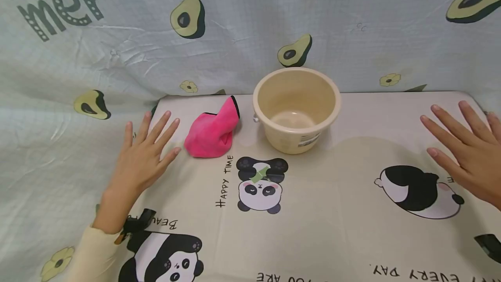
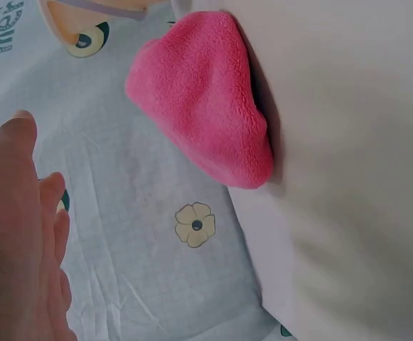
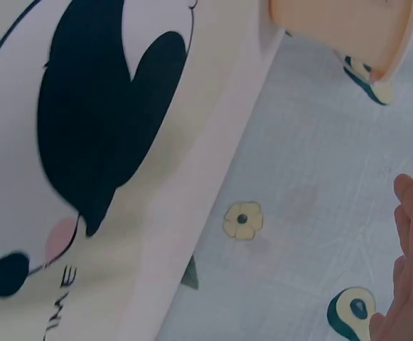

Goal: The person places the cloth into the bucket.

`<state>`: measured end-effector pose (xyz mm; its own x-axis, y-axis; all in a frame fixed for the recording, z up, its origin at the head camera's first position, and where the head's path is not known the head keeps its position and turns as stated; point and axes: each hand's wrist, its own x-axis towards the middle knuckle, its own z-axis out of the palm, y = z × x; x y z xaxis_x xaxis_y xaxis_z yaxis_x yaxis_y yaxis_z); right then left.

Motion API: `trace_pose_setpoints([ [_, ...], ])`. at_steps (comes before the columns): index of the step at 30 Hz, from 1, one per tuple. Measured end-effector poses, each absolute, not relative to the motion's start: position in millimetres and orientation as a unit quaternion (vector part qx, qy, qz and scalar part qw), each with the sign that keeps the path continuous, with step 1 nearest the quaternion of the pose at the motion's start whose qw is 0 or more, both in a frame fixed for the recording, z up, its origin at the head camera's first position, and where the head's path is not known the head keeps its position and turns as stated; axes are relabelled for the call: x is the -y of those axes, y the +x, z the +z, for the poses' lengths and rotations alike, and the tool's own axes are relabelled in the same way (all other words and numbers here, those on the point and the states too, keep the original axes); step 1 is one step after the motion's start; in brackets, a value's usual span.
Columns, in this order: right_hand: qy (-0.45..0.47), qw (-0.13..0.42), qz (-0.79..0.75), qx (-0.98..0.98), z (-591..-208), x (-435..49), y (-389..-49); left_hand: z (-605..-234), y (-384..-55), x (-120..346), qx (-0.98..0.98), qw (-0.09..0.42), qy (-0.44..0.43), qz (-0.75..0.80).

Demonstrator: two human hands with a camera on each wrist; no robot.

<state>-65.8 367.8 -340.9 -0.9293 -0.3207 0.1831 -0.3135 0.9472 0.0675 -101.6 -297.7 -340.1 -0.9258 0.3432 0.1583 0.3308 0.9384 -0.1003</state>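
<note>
A crumpled pink cloth (image 1: 211, 132) with dark edging sits on the table mat, left of a cream plastic bucket (image 1: 295, 138). The bucket stands upright, and its visible inside holds nothing. To the left of the cloth, my left hand (image 1: 142, 160) is spread with straight fingers, apart from the cloth. My right hand (image 1: 469, 151) is at the far right, fingers spread and holding nothing, well away from the bucket. In the left wrist view the fuzzy pink cloth (image 2: 202, 103) lies beyond the left hand (image 2: 14, 234). The right wrist view shows part of the bucket (image 3: 341, 28) and the right hand (image 3: 412, 263).
A pale mat (image 1: 313, 229) printed with pandas and lettering covers the table. Behind it and to the left hangs a light sheet (image 1: 242, 25) with avocado prints. Dark straps (image 1: 141, 221) show near the left wrist and at the right edge.
</note>
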Motion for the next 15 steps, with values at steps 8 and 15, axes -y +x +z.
trace_pose_setpoints([
  [8, 0.194, 0.090, 0.014, 0.977, -342.5, -348.6, -78.2, -342.8, -111.5, 284.0, 0.978, 0.080, -0.189, 0.022],
  [15, 0.204, 0.096, 0.030, 0.974, -341.2, -333.1, -89.5, -349.8, -120.7, 276.8, 0.975, 0.090, -0.204, 0.014],
])
